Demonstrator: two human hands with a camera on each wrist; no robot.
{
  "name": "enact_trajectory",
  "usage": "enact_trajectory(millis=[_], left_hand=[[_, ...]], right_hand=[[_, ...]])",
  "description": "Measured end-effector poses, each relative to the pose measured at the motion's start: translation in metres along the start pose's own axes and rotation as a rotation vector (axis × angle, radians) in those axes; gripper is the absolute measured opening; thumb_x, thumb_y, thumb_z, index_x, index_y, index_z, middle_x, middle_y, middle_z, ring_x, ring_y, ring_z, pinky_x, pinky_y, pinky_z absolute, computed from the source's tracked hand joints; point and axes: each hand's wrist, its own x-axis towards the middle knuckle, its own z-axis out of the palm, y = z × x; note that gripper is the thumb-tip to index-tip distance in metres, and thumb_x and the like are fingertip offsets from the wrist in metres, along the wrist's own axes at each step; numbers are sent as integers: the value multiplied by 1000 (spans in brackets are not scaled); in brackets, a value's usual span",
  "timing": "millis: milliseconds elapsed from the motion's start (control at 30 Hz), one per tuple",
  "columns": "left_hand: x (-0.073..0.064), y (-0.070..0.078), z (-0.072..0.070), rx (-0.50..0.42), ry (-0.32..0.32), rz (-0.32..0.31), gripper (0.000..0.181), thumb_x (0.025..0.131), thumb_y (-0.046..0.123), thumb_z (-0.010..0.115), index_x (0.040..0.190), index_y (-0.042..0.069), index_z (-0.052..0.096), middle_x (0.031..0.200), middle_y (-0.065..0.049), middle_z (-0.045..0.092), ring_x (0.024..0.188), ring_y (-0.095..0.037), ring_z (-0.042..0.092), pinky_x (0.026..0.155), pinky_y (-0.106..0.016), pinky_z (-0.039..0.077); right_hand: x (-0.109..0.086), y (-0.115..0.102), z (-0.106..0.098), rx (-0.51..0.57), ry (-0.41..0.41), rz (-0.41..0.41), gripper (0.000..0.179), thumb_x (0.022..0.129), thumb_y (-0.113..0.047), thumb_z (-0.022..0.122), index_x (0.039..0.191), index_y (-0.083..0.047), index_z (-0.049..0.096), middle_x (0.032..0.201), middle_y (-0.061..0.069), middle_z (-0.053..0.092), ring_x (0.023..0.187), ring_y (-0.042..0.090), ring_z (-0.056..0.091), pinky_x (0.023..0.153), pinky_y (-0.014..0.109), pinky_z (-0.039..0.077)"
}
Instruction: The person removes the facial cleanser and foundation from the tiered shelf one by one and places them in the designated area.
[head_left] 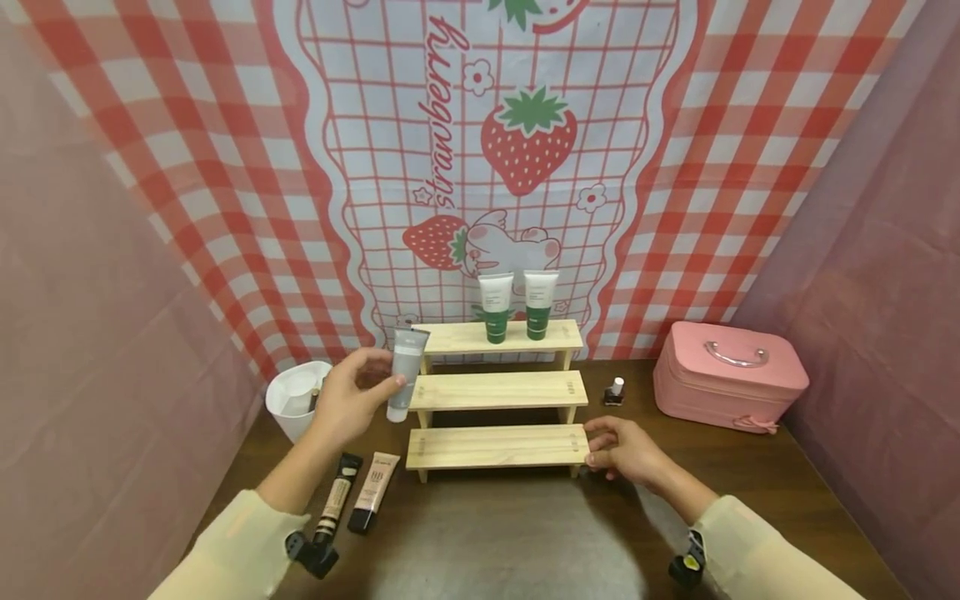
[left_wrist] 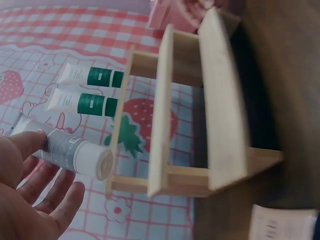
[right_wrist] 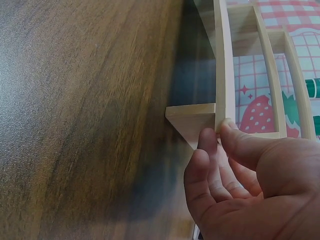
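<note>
A grey squeeze tube (head_left: 407,371) with a white cap is gripped between the thumb and fingers of my left hand (head_left: 352,392), cap down, by the left end of a three-step wooden rack (head_left: 498,446). In the left wrist view the tube's white cap (left_wrist: 95,160) points toward the rack, apart from the other tubes. My right hand (head_left: 626,450) pinches the right end of the rack's lowest step, thumb on top and fingertips below, as the right wrist view shows. Two white-and-green tubes (head_left: 496,308) stand upright on the top step; the lower two steps are bare.
Left of the rack lie a BB cream tube (head_left: 373,492) and a slim dark-and-beige tube (head_left: 335,500). A white container (head_left: 279,398) with items inside stands behind my left forearm. To the right are a small nail polish bottle (head_left: 614,393) and a pink case (head_left: 727,375).
</note>
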Motion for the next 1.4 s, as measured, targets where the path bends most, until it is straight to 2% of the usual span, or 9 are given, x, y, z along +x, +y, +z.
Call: enact_trajectory(millis=[200,400,533,667,767,867,1067,1300,1400], left_hand=[[-46,-16,-12,-61,-57,-64,32,94,12,76,121,0,65,107,-16,71,93,-17,67,79,-29,59],[-90,-40,-16,-138,-118,-167,34,91,6,77,120,-3,64,102,-19,72,81,-13,70,66,-32,62],[-118,-58,-19,-161,-191,-195,36,92,8,76,122,-6,62,100,-19,72,78,-11,70,63,-35,62],[-140,-74,-24,-219,-303,-236,41,94,8,73,126,-11,56,100,-20,70,78,-11,70,62,-35,61],[-152,-85,-26,-258,-372,-308,46,94,8,73,129,-13,52,98,-17,70,77,-12,69,61,-33,59],[-162,-93,-30,-278,-405,-374,48,94,9,73,130,-13,51,95,-14,70,74,-12,67,60,-33,58],[-176,-107,-37,-320,-476,-413,54,94,10,73,131,-18,47,91,-11,69,73,-12,67,58,-34,58],[-186,-129,-42,-250,-563,-320,44,92,5,74,122,-19,54,83,-6,72,69,-6,63,60,-24,52],[-188,-134,-43,-245,-587,-308,40,92,5,73,119,-18,56,81,-3,72,68,-4,62,60,-23,50]], right_hand=[[-2,2,-1,-5,3,3,54,87,3,75,134,11,50,99,19,71,77,23,70,56,38,56],[-2,5,0,-3,-5,1,54,87,3,75,135,11,50,100,19,72,77,21,70,56,37,56],[-2,5,1,0,-7,8,55,87,3,76,135,12,50,100,19,72,76,21,70,56,37,57],[-2,3,0,0,0,10,55,87,3,75,135,11,50,100,20,72,76,22,70,56,38,57],[-2,2,-1,-7,-6,-9,55,88,3,75,135,12,49,101,22,72,77,23,70,56,38,57],[-1,1,-1,-9,-14,-19,55,88,3,75,136,13,49,101,23,72,77,23,70,56,39,57],[1,-1,0,-16,-8,2,54,89,3,74,136,11,50,101,21,72,78,22,70,59,40,58],[2,-1,0,-11,4,18,54,88,3,75,136,10,51,100,19,72,78,22,70,58,38,58],[2,-1,-1,-14,4,20,55,87,3,75,136,10,50,101,19,72,77,22,70,58,39,58]])
